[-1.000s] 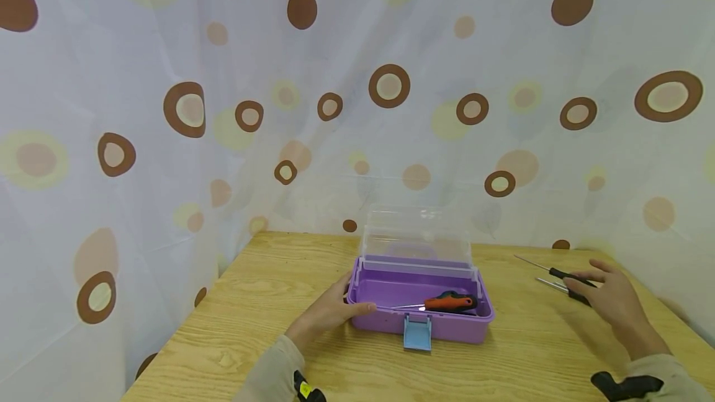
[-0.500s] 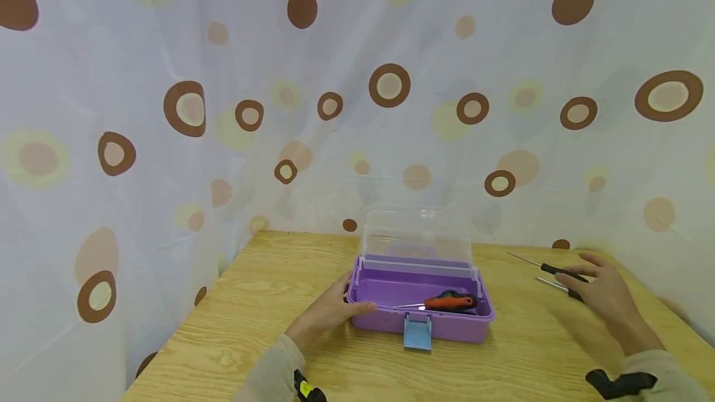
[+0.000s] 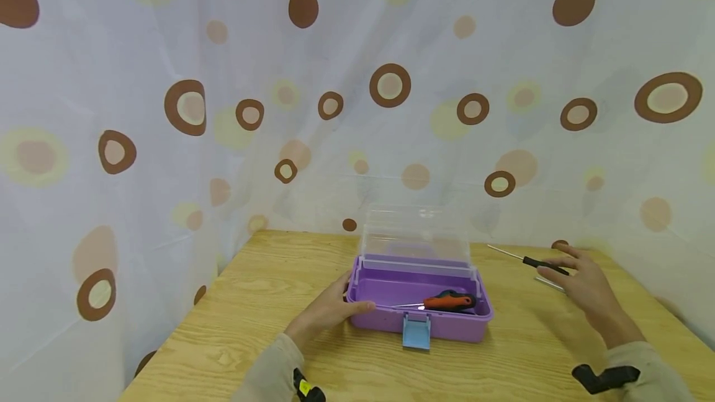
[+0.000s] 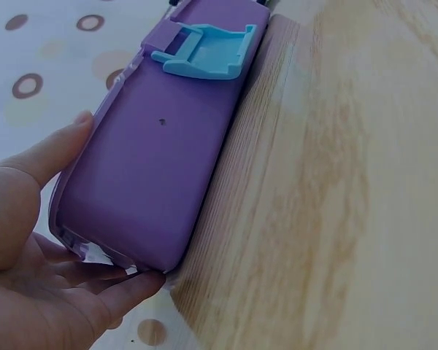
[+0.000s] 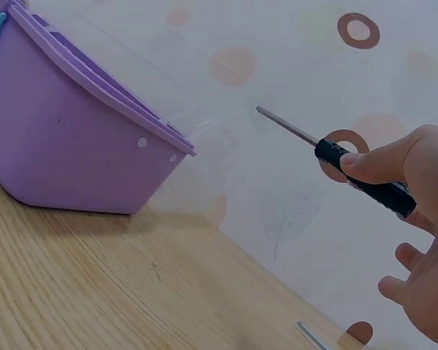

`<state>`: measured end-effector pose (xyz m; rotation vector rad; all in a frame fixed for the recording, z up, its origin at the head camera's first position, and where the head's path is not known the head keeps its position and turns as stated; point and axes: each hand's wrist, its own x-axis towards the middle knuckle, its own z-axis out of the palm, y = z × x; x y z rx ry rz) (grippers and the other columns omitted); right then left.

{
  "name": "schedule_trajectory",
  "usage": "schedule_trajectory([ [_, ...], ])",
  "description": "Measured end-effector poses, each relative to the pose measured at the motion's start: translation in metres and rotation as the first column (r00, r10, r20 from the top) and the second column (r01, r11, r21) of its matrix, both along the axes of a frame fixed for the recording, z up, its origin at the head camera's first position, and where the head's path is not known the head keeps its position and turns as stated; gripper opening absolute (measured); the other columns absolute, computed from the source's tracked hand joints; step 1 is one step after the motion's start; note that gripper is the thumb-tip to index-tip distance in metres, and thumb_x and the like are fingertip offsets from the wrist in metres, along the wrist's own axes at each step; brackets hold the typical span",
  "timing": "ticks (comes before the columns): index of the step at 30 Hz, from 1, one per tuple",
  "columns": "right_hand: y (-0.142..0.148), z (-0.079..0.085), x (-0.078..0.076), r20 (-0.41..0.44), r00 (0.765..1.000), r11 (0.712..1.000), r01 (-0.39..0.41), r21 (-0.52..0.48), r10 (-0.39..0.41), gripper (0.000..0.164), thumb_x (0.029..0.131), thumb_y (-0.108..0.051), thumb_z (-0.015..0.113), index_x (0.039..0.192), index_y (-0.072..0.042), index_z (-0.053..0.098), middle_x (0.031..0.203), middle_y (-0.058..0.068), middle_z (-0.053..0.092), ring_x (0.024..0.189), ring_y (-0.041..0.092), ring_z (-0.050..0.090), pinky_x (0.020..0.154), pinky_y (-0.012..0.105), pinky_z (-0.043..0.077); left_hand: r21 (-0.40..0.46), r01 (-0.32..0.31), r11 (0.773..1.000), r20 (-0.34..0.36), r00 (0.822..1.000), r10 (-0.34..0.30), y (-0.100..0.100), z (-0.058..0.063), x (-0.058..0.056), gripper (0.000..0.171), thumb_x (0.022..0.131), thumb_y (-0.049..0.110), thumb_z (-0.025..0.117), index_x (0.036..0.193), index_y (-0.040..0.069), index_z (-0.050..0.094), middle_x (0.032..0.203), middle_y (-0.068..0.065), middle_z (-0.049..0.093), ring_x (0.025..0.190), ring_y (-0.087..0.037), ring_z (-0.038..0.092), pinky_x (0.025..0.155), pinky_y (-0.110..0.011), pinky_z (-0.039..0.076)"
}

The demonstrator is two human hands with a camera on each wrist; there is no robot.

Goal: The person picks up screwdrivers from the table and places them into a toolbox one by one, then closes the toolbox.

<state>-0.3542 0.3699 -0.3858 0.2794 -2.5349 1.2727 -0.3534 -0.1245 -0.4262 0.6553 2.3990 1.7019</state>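
Note:
A purple toolbox [image 3: 447,327] stands on the table with its clear lid [image 3: 416,228] tipped back and its light-blue latch [image 3: 416,332] hanging down in front. Inside lies an orange-and-black screwdriver [image 3: 447,303]. My left hand [image 3: 329,312] holds the box's left end, thumb at the front rim and fingers around the end wall [image 4: 131,182]. To the right of the box, my right hand [image 3: 586,284] pinches a black-handled screwdriver [image 5: 365,179] between thumb and fingers, its shaft pointing toward the box. In the right wrist view this screwdriver is raised above the table.
Another tool with a metal shaft [image 3: 550,283] lies on the wooden table [image 3: 335,371] below my right hand, its handle hidden by the hand. A spotted curtain [image 3: 335,48] hangs close behind the table and along its left side.
My right hand has lifted the black-handled screwdriver and carried it left toward the box, away from the other tool. The left hand and the box have stayed in place.

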Motion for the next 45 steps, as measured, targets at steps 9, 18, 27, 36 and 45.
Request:
schedule_trajectory([
  [9, -0.013, 0.004, -0.004, -0.018, 1.000, 1.000, -0.023, 0.012, 0.023, 0.057, 0.105, -0.029, 0.064, 0.132, 0.020, 0.055, 0.165, 0.033, 0.014, 0.147, 0.061, -0.001, 0.101, 0.084, 0.022, 0.015, 0.011, 1.000, -0.005, 1.000, -0.011, 0.001, -0.001, -0.002, 0.103, 0.092, 0.038, 0.080, 0.166, 0.009, 0.016, 0.161, -0.021, 0.036, 0.143, -0.040, 0.040, 0.117, -0.056, 0.031],
  [18, -0.026, 0.009, -0.011, 0.031, 0.999, 0.999, -0.039, -0.022, 0.040, 0.062, 0.105, -0.034, 0.064, 0.135, 0.019, 0.053, 0.166, 0.030, 0.012, 0.148, 0.059, 0.000, 0.103, 0.081, 0.027, 0.009, -0.008, 1.000, -0.003, 1.000, 0.008, 0.000, 0.000, -0.001, 0.103, 0.090, 0.039, 0.082, 0.166, 0.010, 0.018, 0.161, -0.021, 0.037, 0.144, -0.040, 0.039, 0.118, -0.057, 0.030],
  [27, -0.040, 0.010, -0.019, 0.054, 0.995, 0.995, -0.084, -0.046, 0.086, 0.056, 0.104, -0.028, 0.066, 0.133, 0.018, 0.054, 0.167, 0.029, 0.010, 0.149, 0.058, -0.003, 0.105, 0.083, 0.019, 0.002, -0.003, 1.000, -0.016, 1.000, 0.003, 0.000, 0.002, -0.001, 0.101, 0.092, 0.038, 0.080, 0.166, 0.009, 0.018, 0.160, -0.021, 0.038, 0.143, -0.040, 0.040, 0.118, -0.057, 0.030],
  [36, -0.058, 0.010, -0.026, 0.060, 0.991, 0.993, -0.116, -0.036, 0.118, 0.054, 0.102, -0.027, 0.069, 0.132, 0.017, 0.057, 0.167, 0.028, 0.014, 0.149, 0.057, 0.001, 0.105, 0.082, 0.020, 0.006, 0.006, 1.000, -0.018, 1.000, -0.006, 0.000, 0.002, -0.001, 0.105, 0.090, 0.043, 0.081, 0.166, 0.010, 0.018, 0.161, -0.020, 0.037, 0.145, -0.039, 0.038, 0.118, -0.056, 0.029],
  [45, -0.068, 0.005, -0.031, 0.079, 0.988, 0.991, -0.131, -0.039, 0.134, 0.055, 0.102, -0.030, 0.069, 0.132, 0.014, 0.059, 0.167, 0.028, 0.014, 0.149, 0.057, 0.001, 0.106, 0.081, 0.021, 0.005, -0.006, 1.000, 0.006, 1.000, 0.006, 0.000, -0.001, -0.001, 0.100, 0.093, 0.036, 0.080, 0.167, 0.013, 0.018, 0.162, -0.018, 0.036, 0.145, -0.039, 0.037, 0.118, -0.058, 0.029],
])
